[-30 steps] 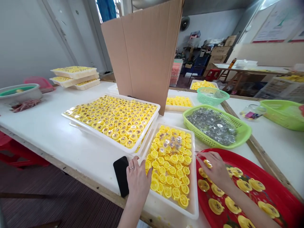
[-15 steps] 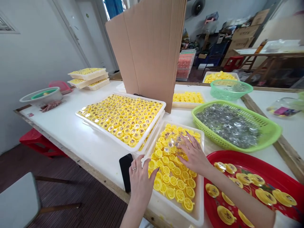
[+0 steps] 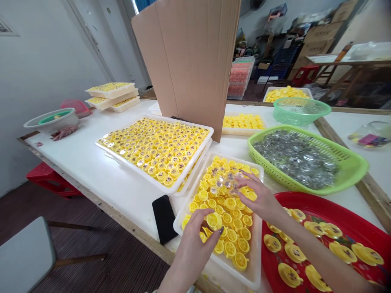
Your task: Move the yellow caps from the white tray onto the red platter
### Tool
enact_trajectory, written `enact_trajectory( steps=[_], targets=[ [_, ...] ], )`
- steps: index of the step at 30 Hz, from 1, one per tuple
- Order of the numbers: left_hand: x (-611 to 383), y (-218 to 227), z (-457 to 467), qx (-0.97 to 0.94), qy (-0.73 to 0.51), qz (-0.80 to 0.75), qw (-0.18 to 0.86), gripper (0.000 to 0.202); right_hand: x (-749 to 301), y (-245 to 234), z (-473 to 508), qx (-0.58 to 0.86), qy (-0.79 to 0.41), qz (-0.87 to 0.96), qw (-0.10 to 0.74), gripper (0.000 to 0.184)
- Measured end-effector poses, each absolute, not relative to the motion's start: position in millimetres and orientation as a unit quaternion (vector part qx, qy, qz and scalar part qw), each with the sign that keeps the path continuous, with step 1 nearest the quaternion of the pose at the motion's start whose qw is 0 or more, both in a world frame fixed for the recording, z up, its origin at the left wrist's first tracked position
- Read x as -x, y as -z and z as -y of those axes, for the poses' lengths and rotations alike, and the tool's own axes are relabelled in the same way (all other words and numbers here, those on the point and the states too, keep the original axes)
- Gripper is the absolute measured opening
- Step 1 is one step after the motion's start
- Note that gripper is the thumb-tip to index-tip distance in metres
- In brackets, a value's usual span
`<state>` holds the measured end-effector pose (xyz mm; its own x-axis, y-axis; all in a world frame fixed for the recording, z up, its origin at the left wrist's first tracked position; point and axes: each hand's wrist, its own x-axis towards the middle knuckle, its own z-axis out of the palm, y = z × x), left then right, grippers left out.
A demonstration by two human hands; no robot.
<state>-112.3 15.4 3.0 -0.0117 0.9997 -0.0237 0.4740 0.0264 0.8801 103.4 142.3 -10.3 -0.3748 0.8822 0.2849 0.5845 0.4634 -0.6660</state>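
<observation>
My left hand [image 3: 195, 236] pinches a small yellow toy cup [image 3: 214, 221] between thumb and fingers, over the near left part of a white tray [image 3: 258, 260]. Rows of similar yellow cups [image 3: 240, 260] fill that tray. Clear plastic caps [image 3: 224, 181] with printed pictures lie on the cups at mid-tray. My right hand [image 3: 255, 195] is at those caps, its thumb and fingertips closed about a clear cap [image 3: 234, 188], partly hidden by the fingers. Beneath my right forearm, a red tray [image 3: 293, 198] holds several finished-looking yellow cups with clear tops.
A larger white tray [image 3: 175, 189] of capped yellow cups stands left. A black phone [image 3: 164, 219] lies by the table edge. The green basket [image 3: 351, 171] at right holds clear caps. A cardboard sheet [image 3: 189, 65] stands upright behind; stacked trays [image 3: 111, 95] sit far left.
My left hand has moved right and taken hold of a yellow cup. The fingers of my right hand have drawn closer together at the clear caps.
</observation>
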Motion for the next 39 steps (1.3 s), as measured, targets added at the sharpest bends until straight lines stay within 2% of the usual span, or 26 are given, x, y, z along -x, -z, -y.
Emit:
enact_trajectory(
  steps=[5, 8, 10, 12, 14, 16, 21, 27, 30, 35, 37, 39],
  targets=[
    [99, 2, -14, -0.525, -0.388, -0.540, 0.531, 0.033, -106, -3, -110, 0.450, -0.398, 0.726, 0.335, 0.019],
    [95, 9, -13, -0.486, -0.404, -0.490, 0.600, 0.034, -100, -7, -89, 0.432, -0.450, 0.697, 0.354, 0.018],
    [94, 11, -13, -0.457, -0.419, -0.463, 0.634, 0.037, -97, -9, -76, 0.419, -0.438, 0.704, 0.372, 0.012],
    [94, 10, -13, -0.439, -0.440, -0.437, 0.651, 0.038, -95, -10, -66, 0.394, -0.364, 0.747, 0.393, 0.022],
    [94, 7, -14, -0.429, -0.456, -0.421, 0.656, 0.036, -94, -8, -59, 0.346, -0.265, 0.801, 0.409, 0.036],
    [94, 6, -15, -0.410, -0.463, -0.416, 0.667, 0.035, -94, -5, -55, 0.300, -0.208, 0.829, 0.424, 0.040],
    [96, 4, -16, -0.413, -0.459, -0.412, 0.670, 0.034, -92, 7, -50, 0.304, -0.208, 0.808, 0.461, 0.047],
    [103, -1, -14, -0.433, -0.441, -0.403, 0.675, 0.034, -94, 7, -49, 0.225, -0.182, 0.874, 0.390, 0.067],
    [105, -7, -12, -0.481, -0.404, -0.439, 0.643, 0.030, -92, 6, -45, 0.232, -0.214, 0.864, 0.392, 0.063],
    [104, -20, -11, -0.562, -0.363, -0.471, 0.575, 0.031, -83, 13, -35, 0.321, -0.302, 0.776, 0.452, 0.037],
    [104, -23, -11, -0.569, -0.359, -0.475, 0.567, 0.029, -81, 14, -33, 0.341, -0.336, 0.752, 0.453, 0.036],
    [106, -24, -10, -0.578, -0.354, -0.479, 0.559, 0.030, -82, 13, -33, 0.339, -0.363, 0.740, 0.454, 0.044]
  ],
)
